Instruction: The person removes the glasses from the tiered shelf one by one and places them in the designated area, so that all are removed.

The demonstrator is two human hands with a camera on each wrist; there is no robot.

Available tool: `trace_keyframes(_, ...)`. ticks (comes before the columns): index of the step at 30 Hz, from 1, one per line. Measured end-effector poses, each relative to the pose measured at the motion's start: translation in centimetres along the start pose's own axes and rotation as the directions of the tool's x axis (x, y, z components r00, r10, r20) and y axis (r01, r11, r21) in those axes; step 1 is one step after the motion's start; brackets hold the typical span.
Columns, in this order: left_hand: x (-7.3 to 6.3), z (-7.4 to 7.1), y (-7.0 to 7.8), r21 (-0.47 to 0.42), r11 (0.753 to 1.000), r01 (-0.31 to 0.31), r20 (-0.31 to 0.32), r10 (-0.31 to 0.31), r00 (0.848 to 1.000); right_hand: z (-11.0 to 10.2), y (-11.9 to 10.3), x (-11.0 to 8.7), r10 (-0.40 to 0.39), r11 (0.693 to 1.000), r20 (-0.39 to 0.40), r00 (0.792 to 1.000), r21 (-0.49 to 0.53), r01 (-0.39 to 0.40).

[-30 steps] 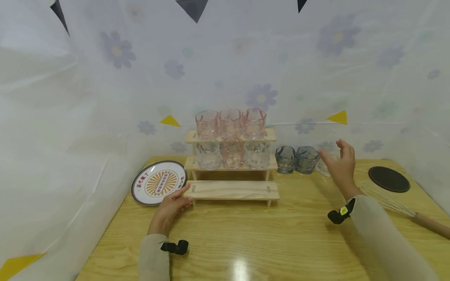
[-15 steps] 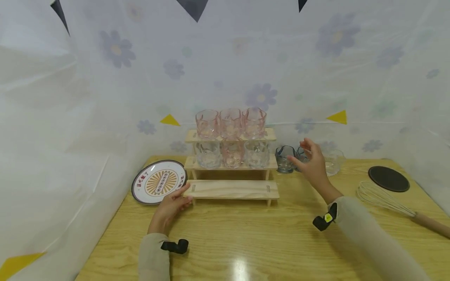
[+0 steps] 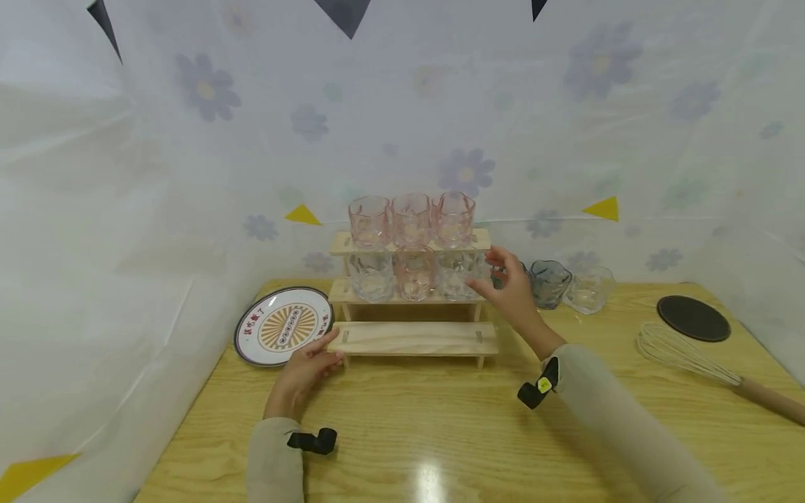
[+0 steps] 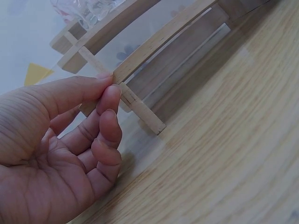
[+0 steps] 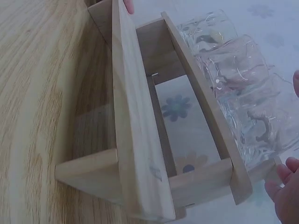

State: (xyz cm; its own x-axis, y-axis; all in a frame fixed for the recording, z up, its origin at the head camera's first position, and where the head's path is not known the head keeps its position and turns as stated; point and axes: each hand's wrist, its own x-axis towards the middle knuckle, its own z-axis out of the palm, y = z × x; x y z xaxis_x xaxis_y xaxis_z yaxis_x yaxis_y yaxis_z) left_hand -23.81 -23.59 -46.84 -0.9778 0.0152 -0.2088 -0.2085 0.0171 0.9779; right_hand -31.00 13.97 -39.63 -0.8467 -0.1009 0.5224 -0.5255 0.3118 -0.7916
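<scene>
A tiered wooden rack (image 3: 411, 339) stands on the table, its lowest board bare. My left hand (image 3: 302, 377) pinches the left end of that board between thumb and fingers, as the left wrist view confirms. On the middle board, a pink glass (image 3: 415, 276) sits between two clear glasses; three pink glasses (image 3: 411, 220) line the top board. My right hand (image 3: 514, 290) is at the right end of the middle board, fingers and thumb spread beside the right clear glass (image 3: 454, 274). Whether it touches the glass cannot be told. Behind it, a blue-grey glass is mostly hidden.
Right of the rack stand another blue-grey glass (image 3: 550, 285) and a clear glass (image 3: 590, 290). A whisk (image 3: 692, 360) and a dark round disc (image 3: 694, 318) lie at far right. A patterned plate (image 3: 284, 326) is at left. A floral sheet hangs behind.
My right hand has moved left, from near the clear glass on the table, past the blue-grey glasses, to the rack's middle board. My left hand has stayed on the lowest board.
</scene>
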Motion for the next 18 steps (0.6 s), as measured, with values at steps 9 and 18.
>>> trace_keyframes(9, -0.1, -0.1, 0.2, 0.011, 1.0, 0.006, 0.005, -0.006, 1.0, 1.9, -1.0, 0.8, 0.083, 0.996, -0.006, 0.996, -0.015, -0.084)
trace_keyframes(18, -0.1, -0.1, 0.1, 0.022, 1.0, -0.006, 0.012, 0.005, 1.0, 3.0, -1.3, 1.0, 0.129, 0.991, -0.039, 0.991, -0.024, -0.13)
